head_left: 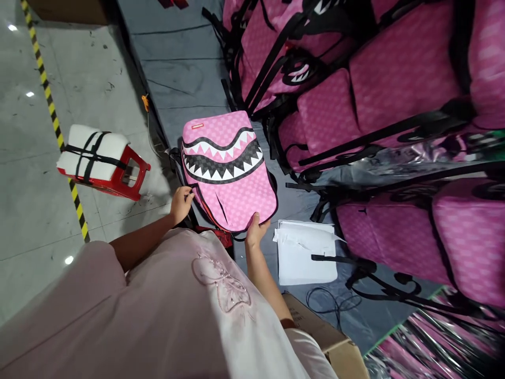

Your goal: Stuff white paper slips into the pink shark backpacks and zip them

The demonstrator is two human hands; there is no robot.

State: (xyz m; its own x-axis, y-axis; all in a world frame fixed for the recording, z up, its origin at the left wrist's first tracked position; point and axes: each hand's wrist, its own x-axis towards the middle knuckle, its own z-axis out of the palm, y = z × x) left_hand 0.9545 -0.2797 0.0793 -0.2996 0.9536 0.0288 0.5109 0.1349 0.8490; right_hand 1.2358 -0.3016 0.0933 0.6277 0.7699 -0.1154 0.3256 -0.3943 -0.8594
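Note:
In front of my body a pink checkered backpack (231, 197) lies face up on the grey-covered table (177, 79). A black-and-white shark-mouth print crosses its upper part, above a short black slit, and a small red label sits near the top corner. My right hand (257, 230) grips its bottom right corner, thumb on the front and fingers underneath. At the left side edge, my left hand (182, 204) is closed at the dark side trim, fingers pinched together. What exactly lies between those fingers is too small to make out.
Many pink backpacks (406, 58) with black straps are heaped along the right. White sheets (307, 252), a black cord (333, 304) and a cardboard box (315, 326) are near my right arm. A red stool (134, 171) with a strapped white pad stands on the floor at left.

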